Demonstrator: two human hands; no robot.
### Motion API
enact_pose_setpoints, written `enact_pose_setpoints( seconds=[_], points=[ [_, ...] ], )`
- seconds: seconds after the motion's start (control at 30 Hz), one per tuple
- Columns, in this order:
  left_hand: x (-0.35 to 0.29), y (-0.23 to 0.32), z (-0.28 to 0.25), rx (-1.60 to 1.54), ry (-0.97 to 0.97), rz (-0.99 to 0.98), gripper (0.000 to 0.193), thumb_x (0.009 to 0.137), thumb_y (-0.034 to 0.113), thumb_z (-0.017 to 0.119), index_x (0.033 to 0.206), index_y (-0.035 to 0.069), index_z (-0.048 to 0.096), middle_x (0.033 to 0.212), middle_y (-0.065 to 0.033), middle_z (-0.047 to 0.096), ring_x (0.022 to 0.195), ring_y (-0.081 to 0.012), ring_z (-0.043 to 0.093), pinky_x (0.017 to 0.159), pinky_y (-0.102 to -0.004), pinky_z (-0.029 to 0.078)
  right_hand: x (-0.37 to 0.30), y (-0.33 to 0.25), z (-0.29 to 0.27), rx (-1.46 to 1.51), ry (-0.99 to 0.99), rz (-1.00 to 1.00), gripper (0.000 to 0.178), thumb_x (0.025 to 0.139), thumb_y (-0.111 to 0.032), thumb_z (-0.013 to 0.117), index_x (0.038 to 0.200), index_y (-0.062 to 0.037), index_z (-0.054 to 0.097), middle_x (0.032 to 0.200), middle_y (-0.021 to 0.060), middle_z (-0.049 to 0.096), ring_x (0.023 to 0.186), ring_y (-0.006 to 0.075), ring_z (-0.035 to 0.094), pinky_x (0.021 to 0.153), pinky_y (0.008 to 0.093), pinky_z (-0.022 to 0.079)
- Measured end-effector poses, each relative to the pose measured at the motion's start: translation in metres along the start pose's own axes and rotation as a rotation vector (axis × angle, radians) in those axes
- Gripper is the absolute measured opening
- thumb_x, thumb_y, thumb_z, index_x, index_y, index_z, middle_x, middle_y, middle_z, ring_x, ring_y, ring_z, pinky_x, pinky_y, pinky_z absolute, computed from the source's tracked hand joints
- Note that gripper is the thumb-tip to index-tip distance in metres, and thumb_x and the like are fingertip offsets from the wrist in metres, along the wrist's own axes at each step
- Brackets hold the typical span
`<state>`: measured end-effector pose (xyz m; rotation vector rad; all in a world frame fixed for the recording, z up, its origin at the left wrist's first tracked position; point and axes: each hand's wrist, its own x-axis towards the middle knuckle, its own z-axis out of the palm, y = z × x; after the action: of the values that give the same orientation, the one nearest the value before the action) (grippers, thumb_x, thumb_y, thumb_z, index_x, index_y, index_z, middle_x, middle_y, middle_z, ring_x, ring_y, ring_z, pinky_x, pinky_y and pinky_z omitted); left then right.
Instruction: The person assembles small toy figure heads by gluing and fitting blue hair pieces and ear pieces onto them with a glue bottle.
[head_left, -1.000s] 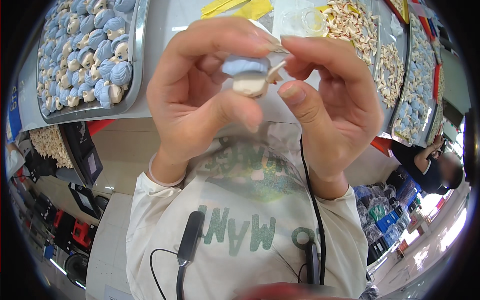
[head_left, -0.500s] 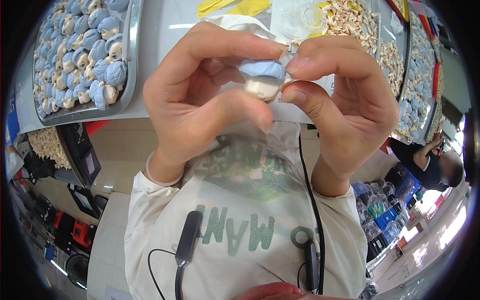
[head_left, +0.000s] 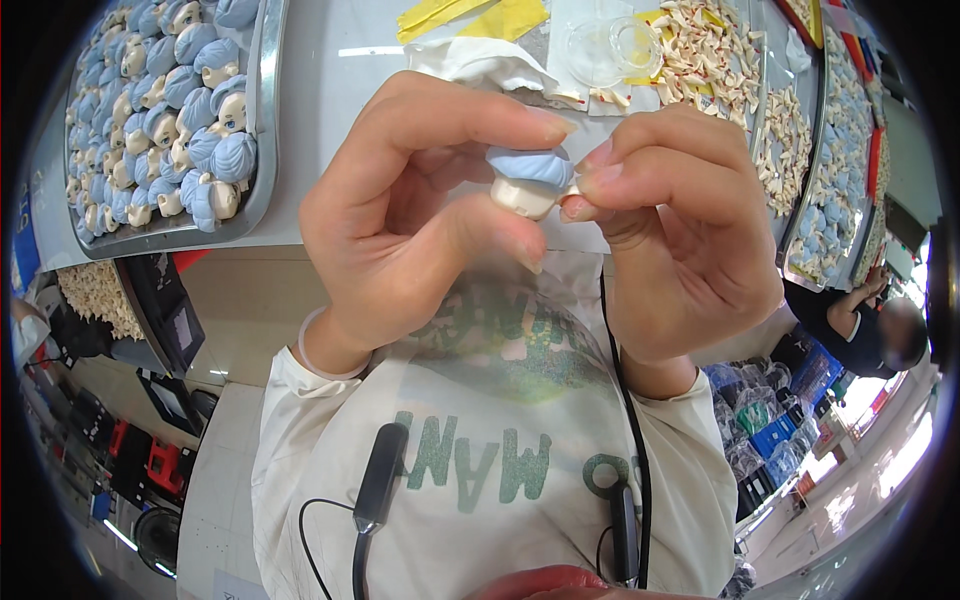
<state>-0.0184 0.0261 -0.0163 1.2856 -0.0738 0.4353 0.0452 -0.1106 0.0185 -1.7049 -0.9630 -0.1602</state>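
My left hand (head_left: 385,205) grips a small doll head (head_left: 528,180) between thumb and fingers, in front of my chest. Its hair is light blue and moulded, and the part below is cream-coloured. From the right my right hand (head_left: 690,215) pinches a tiny cream piece (head_left: 572,190) against the side of the head. Fingertips cover most of that piece, so its full shape is hidden. Similar-coloured small pointed pieces (head_left: 705,55) lie in a pile beyond my right hand.
A metal tray (head_left: 268,130) full of blue-haired doll heads stands at left. Beyond my hands lie a white cloth (head_left: 480,62), yellow strips (head_left: 510,18) and a clear round dish (head_left: 605,50). More trays of parts (head_left: 825,190) line the right side, where another person (head_left: 850,320) is visible.
Both hands have shifted slightly down in the picture with the doll head. The right fingers have moved a little and still pinch at its right side.
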Motion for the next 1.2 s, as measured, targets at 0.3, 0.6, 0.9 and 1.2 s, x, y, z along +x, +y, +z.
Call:
enact_pose_setpoints(
  seconds=[0.3, 0.6, 0.9, 1.2],
  points=[
    [0.005, 0.005, 0.002, -0.073, 0.026, -0.093, 0.052, 0.067, 0.03, 0.071, 0.099, -0.004, 0.049, 0.088, -0.0119, 0.055, 0.08, -0.0149, 0.055, 0.071, -0.0226, 0.043, 0.001, -0.004, -0.004, 0.151, -0.009, 0.186, 0.022, 0.063, 0.001, 0.069, 0.079, 0.0038, 0.054, 0.082, 0.0148, 0.053, 0.07, 0.0161, 0.052, 0.062, 0.0217, 0.043],
    [0.006, 0.008, -0.006, -0.159, -0.1, -0.265, 0.052, 0.068, 0.032, 0.07, 0.098, -0.006, 0.052, 0.083, -0.0106, 0.054, 0.074, -0.0138, 0.054, 0.061, -0.0217, 0.045, 0.007, 0.003, -0.009, 0.203, -0.076, 0.121, 0.021, 0.06, 0.006, 0.066, 0.076, 0.0025, 0.054, 0.078, 0.0132, 0.052, 0.066, 0.0154, 0.052, 0.057, 0.0219, 0.042],
    [0.007, 0.005, -0.007, -0.116, -0.181, -0.23, 0.055, 0.067, 0.038, 0.07, 0.095, -0.006, 0.054, 0.082, -0.0105, 0.055, 0.071, -0.0121, 0.051, 0.061, -0.0204, 0.039, 0.006, 0.001, -0.005, 0.03, 0.039, -0.079, 0.019, 0.053, 0.01, 0.061, 0.069, 0.0001, 0.055, 0.068, 0.0103, 0.053, 0.059, 0.0166, 0.051, 0.051, 0.0231, 0.041],
    [0.006, 0.006, -0.004, -0.161, -0.175, -0.25, 0.057, 0.065, 0.04, 0.07, 0.095, -0.006, 0.054, 0.082, -0.0104, 0.054, 0.067, -0.0111, 0.051, 0.055, -0.0197, 0.039, 0.002, -0.001, -0.003, 0.019, 0.078, -0.091, 0.02, 0.052, 0.011, 0.061, 0.068, 0.0016, 0.055, 0.067, 0.0114, 0.054, 0.059, 0.0172, 0.052, 0.051, 0.0241, 0.042]
  ],
)
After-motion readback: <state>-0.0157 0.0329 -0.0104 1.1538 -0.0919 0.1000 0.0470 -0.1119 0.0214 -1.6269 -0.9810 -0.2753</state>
